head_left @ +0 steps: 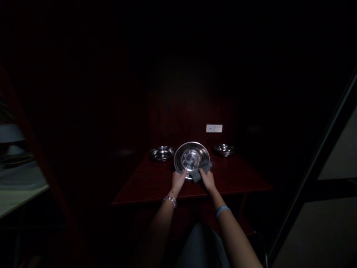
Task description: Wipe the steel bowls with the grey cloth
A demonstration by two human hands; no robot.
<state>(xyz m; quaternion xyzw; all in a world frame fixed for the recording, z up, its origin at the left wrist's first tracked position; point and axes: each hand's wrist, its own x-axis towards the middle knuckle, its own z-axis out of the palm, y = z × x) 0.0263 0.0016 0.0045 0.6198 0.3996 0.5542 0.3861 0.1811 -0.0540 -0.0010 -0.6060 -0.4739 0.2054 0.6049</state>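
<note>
A round steel bowl (191,158) is tilted up over the dark red table, its shiny inside facing me. My left hand (178,180) grips its lower left rim, with the thumb over the edge. At the lower right rim, my right hand (206,178) is closed on a grey cloth (196,175), which lies against the bowl's edge. The fingers behind the bowl and cloth are hidden.
On the red table (156,186), a steel dish (162,153) sits at the back left and smaller steel bowls (224,149) at the back right. A white socket panel (214,128) is on the back wall. A pale surface (22,193) shows at far left.
</note>
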